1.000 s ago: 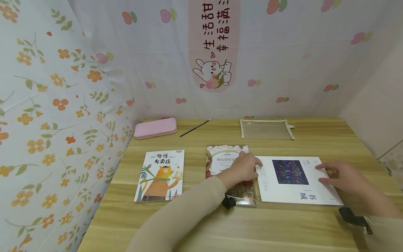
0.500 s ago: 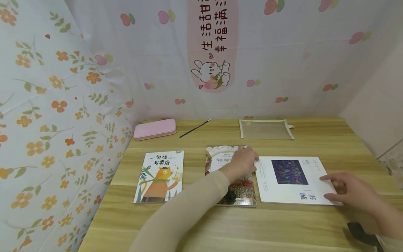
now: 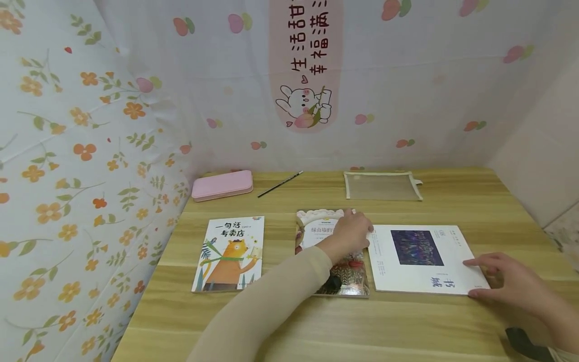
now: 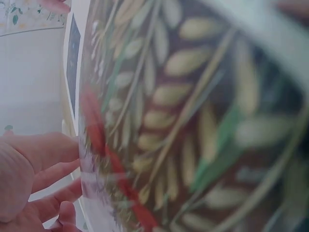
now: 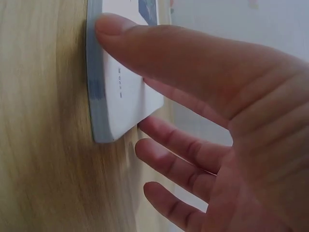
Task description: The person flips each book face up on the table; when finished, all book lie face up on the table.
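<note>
My left hand lies over the right part of a book with a lace-and-wheat cover, fingertips near its right edge. Close by the wheat cover, the left wrist view shows my loosely extended fingers. A white book with a dark square picture lies flat just right of it. At its lower right corner, my right hand touches it with thumb and index finger. In the right wrist view the thumb rests on the cover by the edge, and the other fingers are spread loosely.
A picture book with an orange cat lies to the left. Along the back of the wooden table are a pink case, a dark pencil and a mesh zip pouch. Patterned cloth hangs behind.
My right hand has slid toward the lower right corner of the white book. My left hand has drawn its fingers in slightly by the seam between the two books. The books barely move.
</note>
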Demonstrator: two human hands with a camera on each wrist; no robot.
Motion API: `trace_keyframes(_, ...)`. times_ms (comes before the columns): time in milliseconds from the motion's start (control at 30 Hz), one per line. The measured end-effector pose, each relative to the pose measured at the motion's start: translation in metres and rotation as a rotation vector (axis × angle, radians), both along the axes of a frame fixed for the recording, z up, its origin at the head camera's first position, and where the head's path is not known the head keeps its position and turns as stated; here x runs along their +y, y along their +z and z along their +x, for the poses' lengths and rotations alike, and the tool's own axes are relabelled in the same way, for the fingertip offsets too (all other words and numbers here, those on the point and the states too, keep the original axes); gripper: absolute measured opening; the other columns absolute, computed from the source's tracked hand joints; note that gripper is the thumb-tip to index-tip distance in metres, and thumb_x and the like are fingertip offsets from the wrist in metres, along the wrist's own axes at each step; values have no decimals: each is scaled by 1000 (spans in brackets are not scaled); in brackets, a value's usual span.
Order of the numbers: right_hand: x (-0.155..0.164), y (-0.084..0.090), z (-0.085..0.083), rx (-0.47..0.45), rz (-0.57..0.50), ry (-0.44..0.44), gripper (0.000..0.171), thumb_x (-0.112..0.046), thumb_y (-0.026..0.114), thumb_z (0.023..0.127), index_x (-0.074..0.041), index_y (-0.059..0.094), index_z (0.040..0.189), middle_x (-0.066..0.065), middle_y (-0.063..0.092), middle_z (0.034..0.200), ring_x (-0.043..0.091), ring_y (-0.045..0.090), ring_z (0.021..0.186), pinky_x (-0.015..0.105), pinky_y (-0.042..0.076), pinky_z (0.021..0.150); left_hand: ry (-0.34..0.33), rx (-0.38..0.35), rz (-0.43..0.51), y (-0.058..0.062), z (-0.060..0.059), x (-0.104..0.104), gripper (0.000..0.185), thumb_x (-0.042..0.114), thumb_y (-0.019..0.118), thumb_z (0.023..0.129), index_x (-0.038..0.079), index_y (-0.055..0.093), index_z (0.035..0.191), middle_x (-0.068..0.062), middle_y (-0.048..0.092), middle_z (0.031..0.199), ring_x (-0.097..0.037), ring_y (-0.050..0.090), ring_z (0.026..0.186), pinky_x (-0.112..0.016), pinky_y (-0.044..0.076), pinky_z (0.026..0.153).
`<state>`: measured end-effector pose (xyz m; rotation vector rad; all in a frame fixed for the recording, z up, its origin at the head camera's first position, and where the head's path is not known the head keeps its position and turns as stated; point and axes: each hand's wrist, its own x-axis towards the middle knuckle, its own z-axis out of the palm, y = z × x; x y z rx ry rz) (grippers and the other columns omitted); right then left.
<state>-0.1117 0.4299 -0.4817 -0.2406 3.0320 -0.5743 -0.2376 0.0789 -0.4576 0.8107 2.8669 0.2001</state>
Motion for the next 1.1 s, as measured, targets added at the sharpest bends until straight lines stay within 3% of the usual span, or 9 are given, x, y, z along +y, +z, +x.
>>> trace_keyframes(67, 2, -2, -1, 13, -10, 7, 68, -38, 98, 63, -5, 74, 118, 35, 62, 121, 43, 64, 97, 51, 47, 79, -3, 12, -14, 0, 2, 0, 32, 33, 77, 93, 35, 75, 125, 12, 69, 129, -16, 49, 117, -22, 45, 74)
trace_keyframes(167, 7, -7, -2, 62, -11, 42, 65, -35, 98, 63, -8, 74, 117, 32, 65, 121, 16, 62, 106, 35, 43, 83, -13, 38, -39, -1, 4, 1, 31, 36, 77, 91, 36, 76, 123, 13, 69, 126, -13, 49, 110, -22, 46, 73)
trace_keyframes(200, 9, -8, -3, 73, -12, 53, 64, -34, 98, 64, -8, 74, 117, 31, 65, 121, 17, 62, 108, 32, 41, 83, -15, 45, -42, -1, 4, 0, 31, 36, 78, 91, 36, 76, 122, 13, 69, 125, -13, 49, 110, -22, 46, 74)
trace_keyframes(333, 12, -10, -9, 129, 12, 98, 61, -32, 98, 62, -10, 76, 115, 27, 67, 118, 4, 57, 104, 19, 34, 77, -24, 58, -40, 0, 8, -2, 31, 38, 79, 89, 35, 77, 120, 13, 69, 123, -12, 48, 105, -20, 45, 72)
trace_keyframes(400, 15, -9, -12, 135, 16, 112, 60, -29, 98, 62, -9, 76, 115, 25, 68, 115, 11, 60, 98, 18, 35, 76, -37, 70, -47, 0, 11, -3, 31, 41, 79, 89, 35, 77, 119, 13, 68, 121, -11, 47, 102, -19, 43, 71)
trace_keyframes(433, 16, -9, -13, 150, 21, 123, 59, -28, 98, 62, -9, 76, 113, 23, 70, 113, 3, 57, 94, 16, 35, 74, -44, 76, -53, 0, 12, -4, 31, 42, 78, 88, 35, 77, 119, 13, 68, 120, -11, 46, 100, -20, 42, 70)
trace_keyframes(533, 23, -9, -17, 144, 17, 125, 56, -23, 97, 63, -8, 77, 113, 15, 71, 104, -7, 45, 84, 16, 35, 68, -72, 94, -63, -1, 15, -4, 31, 47, 78, 87, 36, 77, 117, 14, 68, 117, -10, 46, 97, -20, 40, 70)
trace_keyframes(767, 32, -7, -22, 104, 25, 76, 47, -19, 94, 69, -6, 76, 111, -2, 58, 86, -4, 37, 71, 23, 31, 61, -95, 82, -41, -6, 23, -4, 28, 47, 76, 89, 37, 76, 115, 14, 67, 113, -10, 45, 93, -20, 38, 64)
trace_keyframes(1100, 36, -6, -31, 76, 19, 6, 38, -20, 89, 78, -5, 77, 111, -4, 42, 71, 2, 31, 58, 26, 26, 51, -92, 27, -10, -5, 34, -4, 30, 46, 75, 90, 40, 74, 120, 18, 71, 116, -11, 52, 98, -22, 42, 60)
